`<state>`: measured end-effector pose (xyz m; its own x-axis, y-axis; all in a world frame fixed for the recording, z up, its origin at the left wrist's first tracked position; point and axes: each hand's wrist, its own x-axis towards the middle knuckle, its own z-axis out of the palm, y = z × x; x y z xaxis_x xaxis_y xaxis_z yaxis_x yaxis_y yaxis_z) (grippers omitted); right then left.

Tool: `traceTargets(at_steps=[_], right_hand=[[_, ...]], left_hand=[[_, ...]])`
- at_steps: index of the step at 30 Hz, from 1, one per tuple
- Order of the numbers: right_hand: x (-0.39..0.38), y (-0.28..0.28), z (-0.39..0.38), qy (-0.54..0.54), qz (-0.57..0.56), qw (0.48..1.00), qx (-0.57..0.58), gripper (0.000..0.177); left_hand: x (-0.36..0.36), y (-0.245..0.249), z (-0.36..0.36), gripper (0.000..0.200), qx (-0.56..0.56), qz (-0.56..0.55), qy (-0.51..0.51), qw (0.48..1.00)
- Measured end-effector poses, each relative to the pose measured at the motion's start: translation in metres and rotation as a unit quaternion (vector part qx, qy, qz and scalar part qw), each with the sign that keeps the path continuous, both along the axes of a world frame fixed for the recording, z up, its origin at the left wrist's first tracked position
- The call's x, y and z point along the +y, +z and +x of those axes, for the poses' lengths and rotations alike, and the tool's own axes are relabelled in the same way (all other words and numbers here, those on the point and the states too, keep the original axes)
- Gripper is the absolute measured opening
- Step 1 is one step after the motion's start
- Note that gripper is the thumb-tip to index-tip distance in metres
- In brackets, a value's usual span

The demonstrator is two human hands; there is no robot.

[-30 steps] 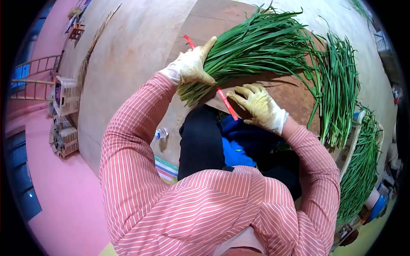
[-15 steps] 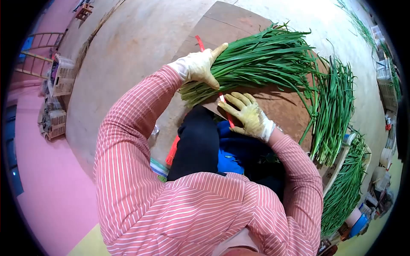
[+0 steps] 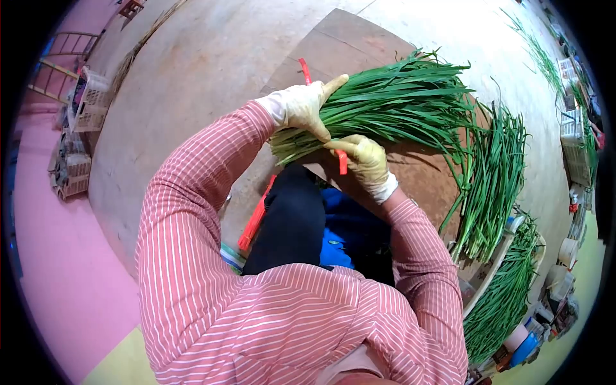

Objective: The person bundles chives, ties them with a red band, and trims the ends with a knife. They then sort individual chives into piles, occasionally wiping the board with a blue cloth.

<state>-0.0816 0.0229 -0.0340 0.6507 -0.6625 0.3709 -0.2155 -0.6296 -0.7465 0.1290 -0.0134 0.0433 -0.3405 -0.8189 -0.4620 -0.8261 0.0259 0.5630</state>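
Observation:
A thick bunch of garlic chives [image 3: 398,102] lies across a brown board, pale stem ends to the left. My left hand [image 3: 301,108], in a yellowed white glove, grips it from above near the stems, fingers and thumb spanning the bunch. Beneath the bunch runs a red tie strip [image 3: 342,162]; one end sticks up beyond my left hand, the other hangs from my right hand. That gloved right hand [image 3: 367,162] pinches the near end against the bunch's near side, its fingertips close to my left fingers.
More garlic chives [image 3: 497,183] lie at the right of the board [image 3: 417,160]. A crate [image 3: 491,273] of greens stands at lower right. Spare red strips [image 3: 256,218] lie beside my left leg [image 3: 289,215]. Baskets [image 3: 90,106] stand by the pink wall.
My right hand has closed from spread fingers onto the strip's near end and lifted it up to the bunch. My left hand keeps its hold. The view has shifted slightly.

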Motion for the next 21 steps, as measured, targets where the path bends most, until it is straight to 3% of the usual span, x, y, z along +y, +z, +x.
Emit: traceTargets(at_steps=[6,7,12,17,20,21], right_hand=[[0.016,-0.003,-0.021,0.008,-0.019,1.0,-0.002,0.03],[0.019,0.006,-0.024,0.019,0.007,1.0,0.009,0.023],[0.034,0.017,-0.026,-0.022,0.167,0.986,0.004,0.017],[0.034,0.036,-0.022,-0.04,0.028,0.999,0.011,0.029],[0.031,0.049,-0.015,-0.015,0.019,0.999,0.03,0.024],[0.031,0.049,-0.01,-0.031,0.107,0.994,-0.002,0.019]], left_hand=[[0.031,-0.01,-0.011,0.12,0.079,-0.014,-0.019,0.997],[0.035,-0.017,-0.01,0.123,0.122,0.018,-0.023,0.992],[0.051,-0.014,-0.019,0.127,0.098,-0.007,-0.019,0.995],[0.055,-0.008,-0.024,0.126,0.02,-0.028,-0.01,0.999],[0.057,-0.003,-0.027,0.127,0.01,-0.022,0.002,1.0],[0.057,-0.002,-0.026,0.126,0.012,-0.027,-0.002,1.0]])
